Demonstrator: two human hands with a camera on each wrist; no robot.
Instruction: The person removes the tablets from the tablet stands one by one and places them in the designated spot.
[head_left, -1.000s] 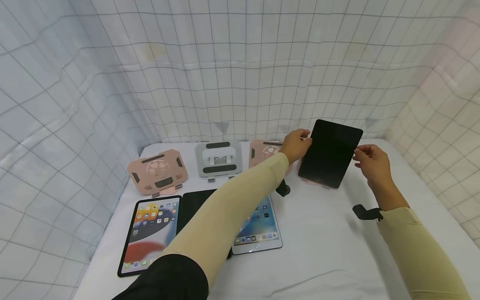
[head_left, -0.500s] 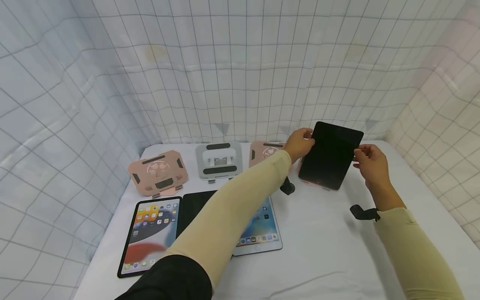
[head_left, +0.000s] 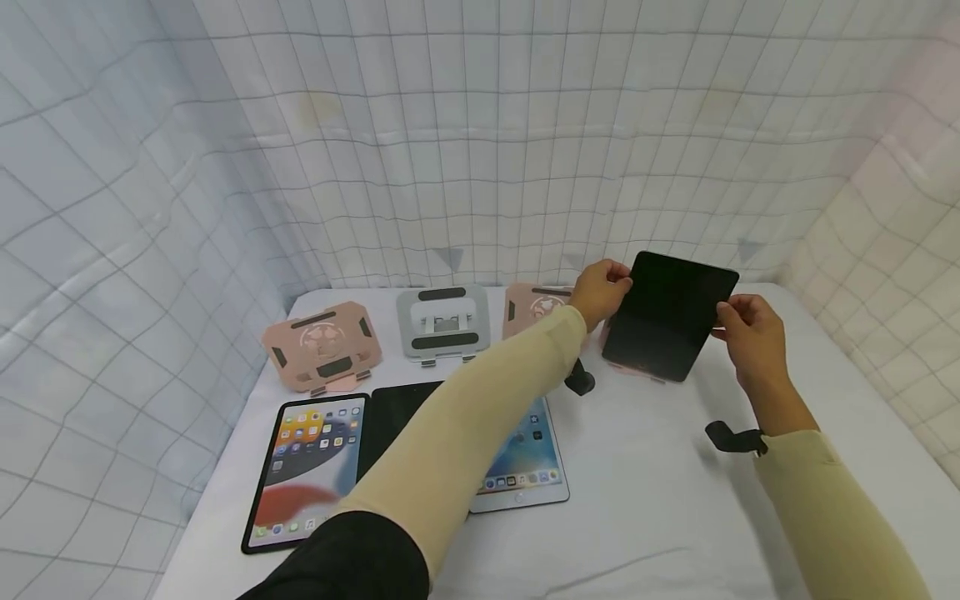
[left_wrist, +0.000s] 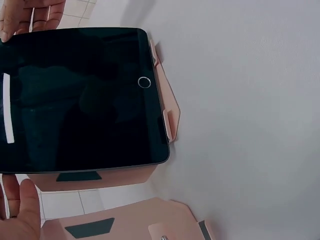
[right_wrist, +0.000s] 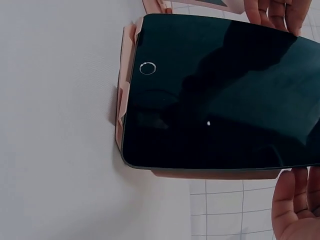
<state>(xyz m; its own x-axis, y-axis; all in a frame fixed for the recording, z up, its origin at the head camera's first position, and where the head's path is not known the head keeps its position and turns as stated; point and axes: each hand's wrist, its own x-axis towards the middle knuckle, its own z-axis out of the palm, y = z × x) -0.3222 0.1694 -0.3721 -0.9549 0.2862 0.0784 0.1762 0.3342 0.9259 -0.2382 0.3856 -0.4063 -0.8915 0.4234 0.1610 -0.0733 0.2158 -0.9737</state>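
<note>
A black tablet (head_left: 670,317) with a dark screen and a round home button leans upright on a pink tablet stand (left_wrist: 167,112) at the table's back right. The stand's small hooks sit at the tablet's bottom edge, and the rest of it is mostly hidden behind. My left hand (head_left: 602,293) holds the tablet's left edge between thumb and fingers. On the opposite edge, my right hand (head_left: 752,337) pinches it, thumb toward the front, as the right wrist view also shows.
Two more pink stands (head_left: 324,346) (head_left: 525,307) and a grey stand (head_left: 444,321) line the back. In front lie a lit tablet (head_left: 307,467), a black tablet (head_left: 397,404) and a white-framed tablet (head_left: 528,458), partly under my left sleeve. Checked cloth hangs around the table (head_left: 637,517).
Both hands stay at the tablet's edges. The right hand's fingers have closed in at its edge. The whole scene has shifted slightly right and down in the head view.
</note>
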